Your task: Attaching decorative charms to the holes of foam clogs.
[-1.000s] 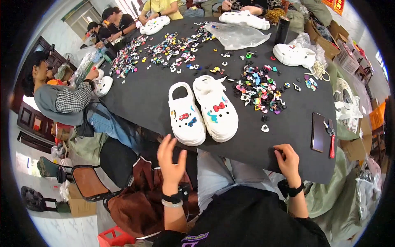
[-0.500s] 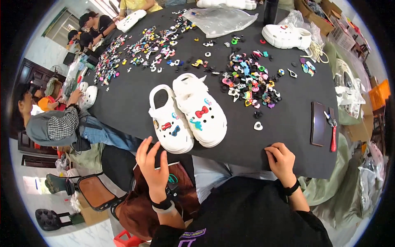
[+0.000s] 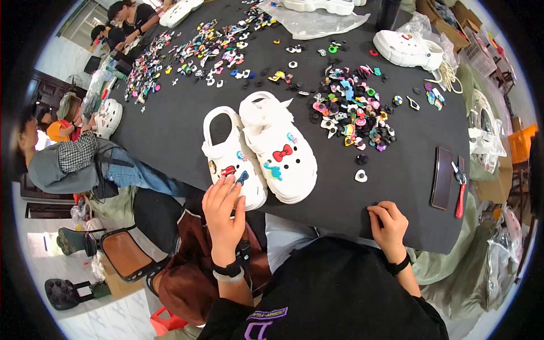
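Observation:
Two white clogs stand side by side near the table's front edge, toes toward me. The left clog (image 3: pixel 252 192) carries a red car charm, a dark blue glasses-shaped charm and other small charms. On the right clog (image 3: pixel 300 181) are a red bow (image 3: pixel 282 152), a turquoise dinosaur-shaped charm (image 3: pixel 273 170) and a round blue-and-pink charm. My left hand (image 3: pixel 222 212) is open, its outstretched fingers over the left clog's toe, seemingly touching it. My right hand (image 3: pixel 389 226) rests on the table edge with fingers curled in, and I see nothing in it.
Loose colourful charms (image 3: pixel 357 107) form a heap beyond the right clog, with a longer spread (image 3: pixel 209 48) farther left. A phone (image 3: pixel 441 178) and keys with a red strap lie at right. Another white clog (image 3: pixel 408 48) and plastic bag (image 3: pixel 317 22) are farther back. Co-workers sit along the left.
My left hand has moved up from beside the left clog onto its toe. My right hand stays at the table edge. The view has shifted slightly.

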`<state>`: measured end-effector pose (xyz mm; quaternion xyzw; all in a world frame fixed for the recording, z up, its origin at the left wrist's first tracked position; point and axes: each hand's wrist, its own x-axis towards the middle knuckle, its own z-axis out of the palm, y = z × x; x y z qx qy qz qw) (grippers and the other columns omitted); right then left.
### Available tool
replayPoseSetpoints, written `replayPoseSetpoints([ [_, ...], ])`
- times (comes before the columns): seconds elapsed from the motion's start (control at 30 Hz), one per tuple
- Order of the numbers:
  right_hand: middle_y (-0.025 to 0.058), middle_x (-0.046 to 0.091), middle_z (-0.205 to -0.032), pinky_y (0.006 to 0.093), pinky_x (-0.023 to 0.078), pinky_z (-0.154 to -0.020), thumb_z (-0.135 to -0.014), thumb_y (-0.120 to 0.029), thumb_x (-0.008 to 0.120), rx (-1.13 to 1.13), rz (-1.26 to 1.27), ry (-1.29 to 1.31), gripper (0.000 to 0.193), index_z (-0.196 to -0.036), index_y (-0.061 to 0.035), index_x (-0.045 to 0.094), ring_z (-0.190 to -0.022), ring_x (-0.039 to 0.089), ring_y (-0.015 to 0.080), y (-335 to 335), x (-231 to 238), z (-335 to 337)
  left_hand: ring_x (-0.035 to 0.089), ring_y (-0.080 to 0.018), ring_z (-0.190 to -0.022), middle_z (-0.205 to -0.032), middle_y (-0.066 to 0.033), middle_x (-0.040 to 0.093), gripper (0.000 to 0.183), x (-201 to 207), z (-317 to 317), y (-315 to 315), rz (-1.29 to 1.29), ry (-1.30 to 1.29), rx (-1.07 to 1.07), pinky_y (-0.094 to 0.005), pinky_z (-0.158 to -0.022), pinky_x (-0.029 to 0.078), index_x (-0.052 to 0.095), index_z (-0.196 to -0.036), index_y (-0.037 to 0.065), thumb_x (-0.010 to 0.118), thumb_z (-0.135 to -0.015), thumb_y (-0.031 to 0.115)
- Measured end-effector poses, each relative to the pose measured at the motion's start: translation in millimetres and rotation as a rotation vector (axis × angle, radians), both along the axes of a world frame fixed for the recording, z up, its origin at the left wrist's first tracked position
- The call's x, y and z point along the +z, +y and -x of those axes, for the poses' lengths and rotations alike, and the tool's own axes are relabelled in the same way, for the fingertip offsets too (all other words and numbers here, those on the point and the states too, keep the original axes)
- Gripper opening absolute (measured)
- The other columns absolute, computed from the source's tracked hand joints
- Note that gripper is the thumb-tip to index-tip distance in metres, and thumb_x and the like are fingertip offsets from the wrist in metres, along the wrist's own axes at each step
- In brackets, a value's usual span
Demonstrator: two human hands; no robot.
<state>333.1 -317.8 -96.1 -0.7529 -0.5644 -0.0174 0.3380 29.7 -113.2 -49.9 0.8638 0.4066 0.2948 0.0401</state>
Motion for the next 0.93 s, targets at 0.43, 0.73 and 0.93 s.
replayPoseSetpoints([
  [0.43, 0.0075, 0.064, -0.086, 0.033, 0.051, -0.059, -0.075, 0.0, 0.074, -0.051, 0.025, -0.037, 0.015, -0.087, -0.0082, 0.069, -0.068, 0.065, 0.0248, 3, -4, 7, 0.066, -0.0273, -0.102, -0.098, -0.0079, 0.073, 0.01, -10, 33, 10, -0.096, -0.241, 0.053, -0.0423, -0.095, 0.043, 0.07, -0.092, 0.002, 0.068, -0.082, 0.003],
  [0.73, 0.0098, 0.064, -0.085, 0.0328, 0.049, -0.057, -0.076, 0.004, 0.071, -0.147, -0.011, -0.028, 0.016, -0.089, -0.0049, 0.068, -0.066, 0.064, 0.0256, 5, -8, 12, 0.062, -0.0284, -0.108, -0.11, -0.0092, 0.069, 0.013, -7, 54, 63, -0.083, -0.207, 0.078, -0.0406, -0.097, 0.044, 0.069, -0.098, 0.004, 0.067, -0.085, 0.003],
  [0.93, 0.0095, 0.063, -0.083, 0.0323, 0.048, -0.056, -0.075, 0.005, 0.071, -0.14, 0.004, -0.026, 0.017, -0.089, -0.004, 0.068, -0.064, 0.063, 0.0247, 4, -8, 10, 0.059, -0.0308, -0.115, -0.122, -0.0152, 0.065, 0.026, -14, 41, 86, 0.177, -0.397, 0.062, -0.0408, -0.103, 0.041, 0.064, -0.117, 0.002, 0.063, -0.092, 0.006],
])
